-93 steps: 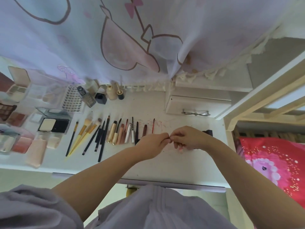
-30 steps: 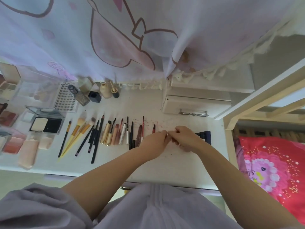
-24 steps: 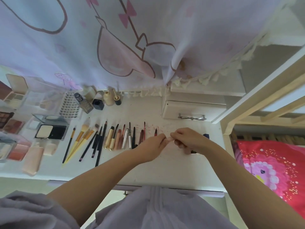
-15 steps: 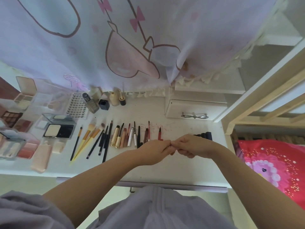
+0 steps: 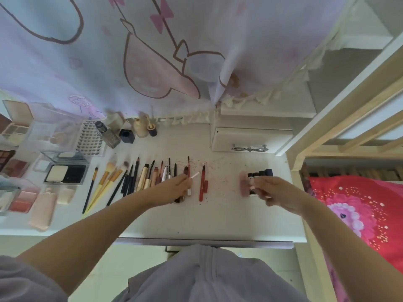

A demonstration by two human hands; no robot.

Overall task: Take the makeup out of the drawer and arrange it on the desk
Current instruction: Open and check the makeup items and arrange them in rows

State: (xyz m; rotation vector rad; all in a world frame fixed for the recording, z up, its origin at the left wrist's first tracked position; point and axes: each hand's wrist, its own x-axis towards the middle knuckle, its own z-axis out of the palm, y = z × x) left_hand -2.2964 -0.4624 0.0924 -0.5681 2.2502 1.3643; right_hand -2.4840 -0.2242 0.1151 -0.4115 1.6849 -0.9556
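On the white desk (image 5: 218, 216), makeup lies in a row: brushes (image 5: 104, 182), dark pencils (image 5: 130, 177), slim tubes (image 5: 150, 175) and a red pen (image 5: 202, 184). My left hand (image 5: 174, 189) is at the row's right end, pinching a thin white stick (image 5: 195, 175) that points up and right. My right hand (image 5: 275, 191) is farther right, fingertips against a white-ended tube (image 5: 252, 188) among lipsticks (image 5: 260, 172) beside a pink tube (image 5: 243, 185). Whether it grips the tube is unclear. A small drawer unit (image 5: 250, 138) stands shut behind.
Open compacts (image 5: 65, 173) and palettes (image 5: 13, 129) fill the desk's left side. Bottles (image 5: 108, 135) stand by the hanging curtain (image 5: 152, 62). Red specks dot the desk's middle. A wooden bed frame (image 5: 349, 118) and a red pillow (image 5: 359, 205) are on the right.
My hands were joined over the desk's middle around a small item. They have separated: the left keeps the white stick by the row, the right has moved right to the lipsticks.
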